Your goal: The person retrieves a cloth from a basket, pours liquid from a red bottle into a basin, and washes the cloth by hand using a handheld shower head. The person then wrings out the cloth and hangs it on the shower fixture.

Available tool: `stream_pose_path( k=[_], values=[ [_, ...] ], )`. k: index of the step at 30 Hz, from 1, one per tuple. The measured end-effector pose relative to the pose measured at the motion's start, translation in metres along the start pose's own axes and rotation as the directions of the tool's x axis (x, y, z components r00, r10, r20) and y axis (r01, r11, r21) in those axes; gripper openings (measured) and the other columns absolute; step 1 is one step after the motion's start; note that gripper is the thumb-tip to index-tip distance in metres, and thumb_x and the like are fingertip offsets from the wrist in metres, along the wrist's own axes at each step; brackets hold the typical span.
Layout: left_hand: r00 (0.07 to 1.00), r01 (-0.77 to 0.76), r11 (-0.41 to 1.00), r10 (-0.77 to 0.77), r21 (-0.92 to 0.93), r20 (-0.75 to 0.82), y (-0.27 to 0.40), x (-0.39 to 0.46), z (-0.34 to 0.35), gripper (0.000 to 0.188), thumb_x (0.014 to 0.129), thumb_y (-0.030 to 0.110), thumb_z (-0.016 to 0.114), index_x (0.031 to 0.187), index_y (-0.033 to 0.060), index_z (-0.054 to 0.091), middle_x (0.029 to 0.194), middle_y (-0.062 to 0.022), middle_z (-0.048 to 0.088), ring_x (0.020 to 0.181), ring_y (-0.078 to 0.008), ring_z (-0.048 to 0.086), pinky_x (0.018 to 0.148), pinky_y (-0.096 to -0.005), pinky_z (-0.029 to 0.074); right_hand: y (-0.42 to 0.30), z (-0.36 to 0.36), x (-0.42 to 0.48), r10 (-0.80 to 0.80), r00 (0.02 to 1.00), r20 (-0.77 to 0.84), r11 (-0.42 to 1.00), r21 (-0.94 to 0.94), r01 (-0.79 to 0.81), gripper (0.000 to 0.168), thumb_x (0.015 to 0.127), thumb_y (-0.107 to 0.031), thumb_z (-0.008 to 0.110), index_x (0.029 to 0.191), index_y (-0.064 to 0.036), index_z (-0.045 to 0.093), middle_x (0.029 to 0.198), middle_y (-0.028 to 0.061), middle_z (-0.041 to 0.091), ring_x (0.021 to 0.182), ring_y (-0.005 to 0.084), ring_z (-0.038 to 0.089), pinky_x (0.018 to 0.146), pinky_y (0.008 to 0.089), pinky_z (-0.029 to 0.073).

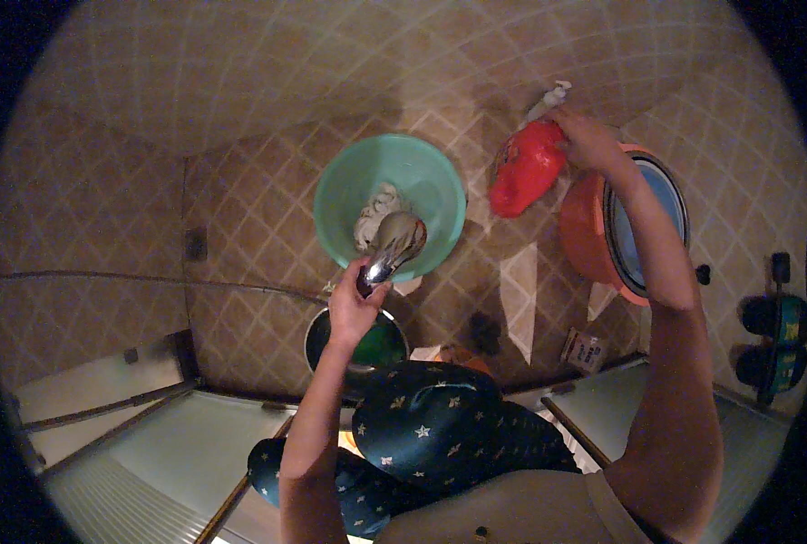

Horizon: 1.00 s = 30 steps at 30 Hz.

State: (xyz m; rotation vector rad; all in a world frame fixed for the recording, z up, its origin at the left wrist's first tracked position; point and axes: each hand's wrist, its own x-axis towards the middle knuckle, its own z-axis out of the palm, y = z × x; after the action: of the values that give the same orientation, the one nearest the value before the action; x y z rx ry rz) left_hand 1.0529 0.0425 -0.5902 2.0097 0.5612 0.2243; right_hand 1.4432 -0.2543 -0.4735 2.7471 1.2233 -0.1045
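Note:
My left hand (356, 302) grips the handle of a chrome handheld shower head (380, 266). The shower head's round end hangs over a green plastic basin (329, 204). Inside the basin lies a bunched whitish cloth (374, 216), partly covered by the shower head. At the upper right, my right hand (588, 141) has its fingers around the upper end of a red plastic bag (529, 166). A slim white object (550, 100) shows just beyond those fingers; what it is, I cannot tell. The bag's contents are hidden.
An orange bucket (584, 231) with a bluish inside stands under my right forearm. Behind my left wrist is a dark green round vessel (383, 343). A hose (240, 282) runs in from the left. A small printed packet (584, 350) lies near the framed glass panels (193, 442).

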Motion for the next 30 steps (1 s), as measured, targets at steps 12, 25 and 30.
stream_pose_path(
  k=[12, 25, 30],
  values=[
    [1.0, -0.005, 0.996, 0.007, 0.094, -0.018, 0.006, -0.001, -0.003, 0.051, 0.076, 0.02, 0.08, 0.12, 0.0092, 0.057, 0.093, -0.0141, 0.069, 0.082, -0.0288, 0.068, 0.073, -0.0372, 0.053, 0.004, -0.007, -0.004, -0.054, 0.984, -0.168, 0.996, -0.078, 0.042, 0.062, 0.09, -0.053, 0.057, 0.136, -0.014, 0.047, 0.109, 0.0172, 0.068, 0.1, 0.0391, 0.064, 0.087, 0.0507, 0.05],
    [0.997, 0.061, 0.998, -0.062, 0.035, 0.042, 0.019, 0.0, -0.003, 0.052, 0.077, 0.013, 0.082, 0.12, 0.0021, 0.056, 0.102, -0.0153, 0.068, 0.091, -0.0197, 0.065, 0.081, -0.0315, 0.052, 0.006, -0.004, 0.004, 0.147, 0.989, 0.017, 0.986, -0.079, -0.146, 0.048, 0.093, -0.039, 0.057, 0.133, -0.013, 0.051, 0.113, 0.0185, 0.066, 0.104, 0.0378, 0.063, 0.088, 0.0482, 0.05],
    [0.999, 0.034, 0.997, -0.035, 0.063, 0.022, 0.012, -0.002, -0.006, 0.051, 0.076, 0.017, 0.08, 0.122, 0.0075, 0.057, 0.096, -0.0145, 0.069, 0.086, -0.0245, 0.069, 0.075, -0.0349, 0.053, 0.001, -0.003, 0.003, 0.137, 0.99, -0.042, 0.99, 0.031, -0.135, 0.048, 0.085, -0.025, 0.065, 0.13, -0.012, 0.052, 0.109, 0.0175, 0.067, 0.101, 0.0387, 0.064, 0.085, 0.0483, 0.051]
  ],
)
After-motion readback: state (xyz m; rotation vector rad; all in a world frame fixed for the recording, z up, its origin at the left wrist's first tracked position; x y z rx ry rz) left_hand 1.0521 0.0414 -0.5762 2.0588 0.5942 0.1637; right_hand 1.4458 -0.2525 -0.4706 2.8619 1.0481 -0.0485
